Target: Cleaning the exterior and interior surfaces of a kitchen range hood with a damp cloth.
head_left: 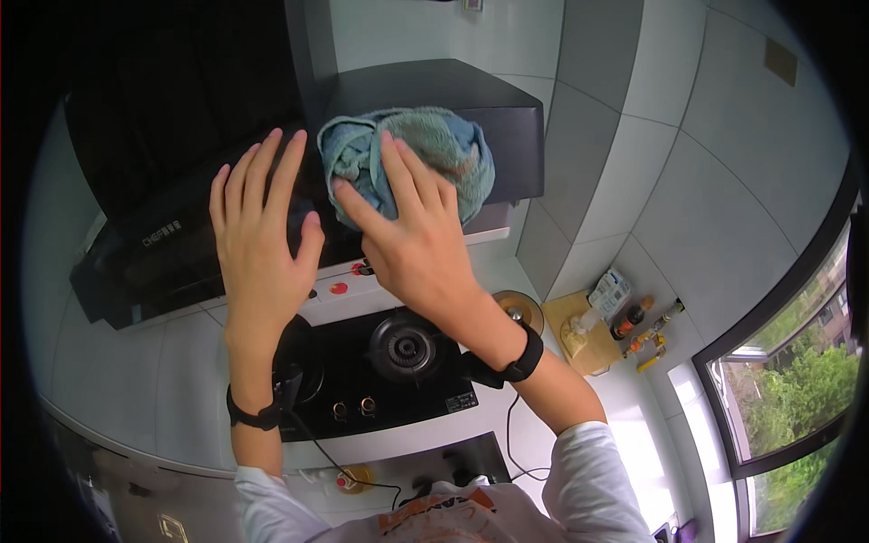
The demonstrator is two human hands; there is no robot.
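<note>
My right hand (424, 231) lies over a bunched blue-green terry cloth (468, 163), thumb and fingers spread across its folds. It holds the cloth against the dark range hood (516, 136), near where the glossy panel meets the hood's right part. Some of the cloth is hidden under the palm. To the left, my left hand (268, 244) is raised in front of the black glossy hood panel (204, 156), with nothing in it and the fingers apart. Whether its fingertips touch the panel I cannot tell. Both wrists wear black straps with devices.
Below my arms is a black gas hob (353, 380) with a round burner (405, 347) and two knobs. A glass lid (519, 309), a wooden board (577, 339) and a dark sauce bottle (631, 317) stand to the right. Cables hang from both wrists. A window (787, 400) is at far right.
</note>
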